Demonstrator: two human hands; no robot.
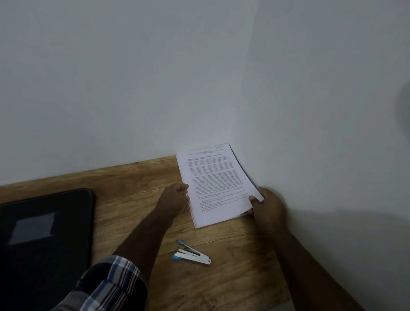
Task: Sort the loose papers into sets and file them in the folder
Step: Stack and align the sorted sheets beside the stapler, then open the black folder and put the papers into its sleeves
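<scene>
Two hands are set on one stack of printed papers (215, 187), which is propped in the far right corner of the wooden bench (136, 187). The stack's near edge rests on the bench, while its far end is raised against the right-hand wall (318, 113), where the two walls meet. The left hand (175, 198) is placed at the stack's left edge, its fingers curled against the sheets; whether they pinch the paper or only steady it cannot be told. The right hand (268, 205) is closed on the stack's near right corner, thumb on top and the remaining fingers underneath. The stack is probably held from both sides so that its edges can be squared and the sheets kept together before being divided into sets.

A dark folder (38, 237) is laid closed on the left of the bench, well apart from the papers, so nothing appears to have been filed yet. A small blue-and-white stapler (191, 254) lies between the forearms, near the stack's lower edge, likely kept ready for binding sets. The left forearm is stretched across the route between stack and folder, and the corner walls leave little room for spreading sheets on that side.
</scene>
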